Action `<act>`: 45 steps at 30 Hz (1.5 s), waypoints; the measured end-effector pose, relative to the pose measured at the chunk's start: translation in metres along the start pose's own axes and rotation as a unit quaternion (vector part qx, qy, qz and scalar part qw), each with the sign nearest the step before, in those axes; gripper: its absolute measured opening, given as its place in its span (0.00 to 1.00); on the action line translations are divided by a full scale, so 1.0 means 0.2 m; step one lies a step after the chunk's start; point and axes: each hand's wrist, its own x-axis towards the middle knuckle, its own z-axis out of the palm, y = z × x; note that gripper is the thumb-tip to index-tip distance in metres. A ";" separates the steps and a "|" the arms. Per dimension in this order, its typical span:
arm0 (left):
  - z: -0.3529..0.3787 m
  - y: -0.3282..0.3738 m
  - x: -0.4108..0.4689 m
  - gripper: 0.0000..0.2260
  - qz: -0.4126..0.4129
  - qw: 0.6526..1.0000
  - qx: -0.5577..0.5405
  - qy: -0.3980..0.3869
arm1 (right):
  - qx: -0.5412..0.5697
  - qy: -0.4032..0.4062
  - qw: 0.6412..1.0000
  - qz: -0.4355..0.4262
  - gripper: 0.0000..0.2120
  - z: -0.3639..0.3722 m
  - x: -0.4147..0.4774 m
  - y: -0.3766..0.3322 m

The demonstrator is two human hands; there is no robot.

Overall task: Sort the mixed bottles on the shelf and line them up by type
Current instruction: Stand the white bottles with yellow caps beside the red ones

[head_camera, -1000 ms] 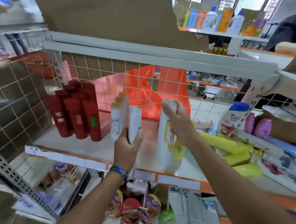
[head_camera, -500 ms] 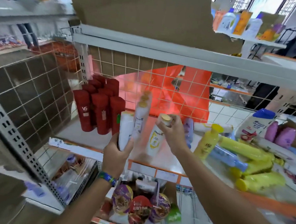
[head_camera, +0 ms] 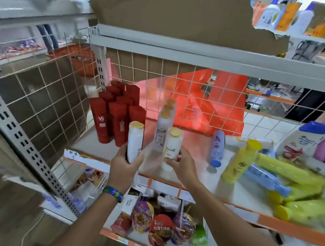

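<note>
My left hand (head_camera: pixel 124 163) grips a white gold-capped bottle (head_camera: pixel 135 138) upright above the shelf's (head_camera: pixel 92 147) front edge. My right hand (head_camera: pixel 182 164) holds a second white Pantene bottle (head_camera: pixel 172 146) by its lower part, standing in front of a row of white gold-capped bottles (head_camera: pixel 164 126). Red VS bottles (head_camera: pixel 117 114) stand grouped at the shelf's left. To the right a yellow bottle (head_camera: pixel 238 160) stands upright, with yellow bottles (head_camera: pixel 295 190) and blue bottles (head_camera: pixel 218 146) lying in a loose pile.
A wire grid backs and sides the shelf, with an orange bag behind it. A large white blue-capped bottle (head_camera: pixel 302 141) and purple bottles (head_camera: pixel 324 148) sit far right. Packaged snacks (head_camera: pixel 160 226) fill the lower shelf. Cardboard hangs over the shelf above.
The bottle in my right hand has gone from tilted to upright and come down in front of the white row. My left hand still holds its bottle. The view has shifted left.
</note>
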 end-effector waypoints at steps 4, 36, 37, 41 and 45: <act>-0.01 0.01 0.00 0.13 0.001 1.000 -0.006 -0.007 | 0.011 0.012 1.000 0.012 0.23 0.04 0.02 -0.04; 0.01 0.02 0.04 0.13 0.033 0.993 -0.014 -0.111 | -0.025 -0.006 0.999 0.048 0.08 0.07 0.07 0.04; 0.04 0.03 0.04 0.14 0.031 0.991 -0.031 -0.128 | -0.028 -0.029 0.998 0.044 0.06 0.03 0.06 0.05; 0.17 0.03 0.04 0.16 0.025 0.983 -0.061 -0.171 | -0.015 -0.180 0.983 0.030 0.09 -0.11 0.00 0.01; 0.30 0.06 0.04 0.17 0.047 0.978 -0.068 -0.190 | -0.023 -0.252 0.968 0.003 0.17 -0.22 -0.06 0.00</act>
